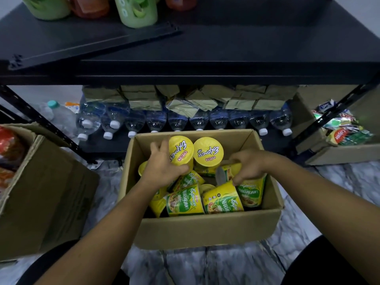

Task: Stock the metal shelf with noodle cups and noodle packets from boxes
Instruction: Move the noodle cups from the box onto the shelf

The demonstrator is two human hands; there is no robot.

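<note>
Directly below the camera, an open brown cardboard box [205, 229] sits on a grey marbled floor [205, 266] in front of a black metal shelf [226, 48]. Inside the box are yellow noodle cups with green labels.

The left hand [164, 163] grips an upright yellow noodle cup [181, 150] at the far side of the box. Its fingers [156, 146] curl round the cup's left side, slightly spread, and the thumb lies across the near side just under the lid. A second upright cup [208, 151] stands just beside it on the right, touched by neither hand.

The right hand [248, 165] holds a tilted yellow-and-green noodle cup [249, 192] against the box's right wall. The fingers are curled over the top of the cup's base end and the thumb presses its near side, so the cup sits between them. More cups [183, 200] lie on their sides nearer the camera.

On the lower shelf level, clear water bottles [176, 120] lie in a row with their white caps toward the camera, and tan packets [144, 97] are stacked above them. Green and orange bottles [135, 11] stand on the top level. A cardboard box of red packets [41, 192] sits to the left, and a box of toothpaste cartons [339, 153] to the right.
</note>
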